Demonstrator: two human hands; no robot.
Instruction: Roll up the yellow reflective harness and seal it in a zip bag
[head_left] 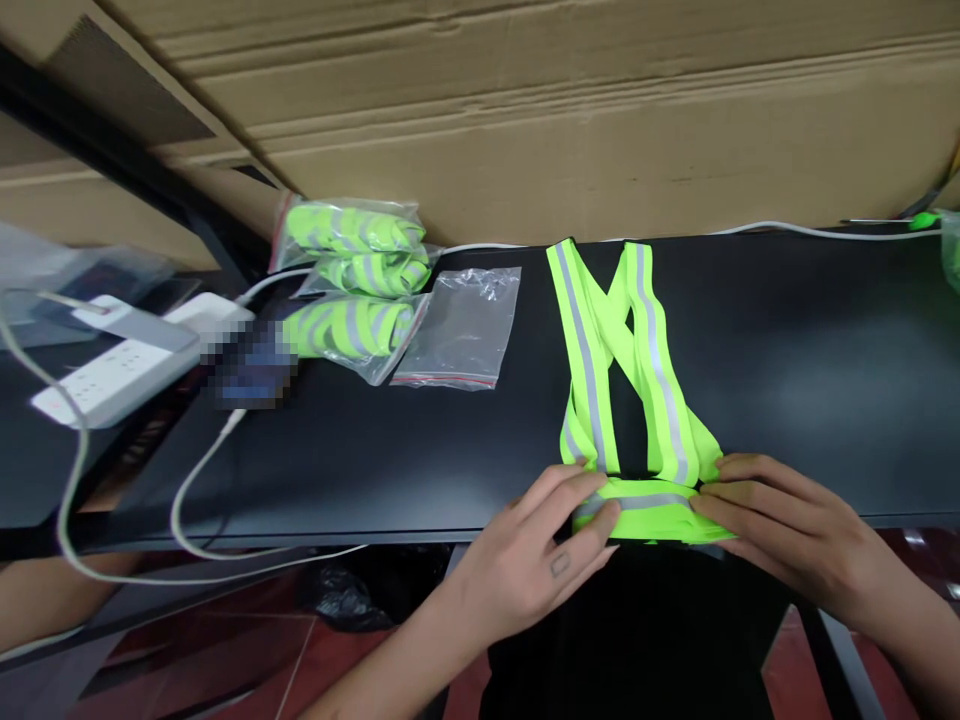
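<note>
A neon-yellow reflective strap vest with grey stripes lies on the black table, its two straps crossing toward the far edge. Its waist band is folded at the near table edge. My left hand presses the left end of that folded band with thumb and fingers closed on it. My right hand pinches the right end the same way.
Three bagged neon vests and an empty clear zip bag lie at the back left. A white power strip with white cables sits far left. Cardboard sheets stand behind the table.
</note>
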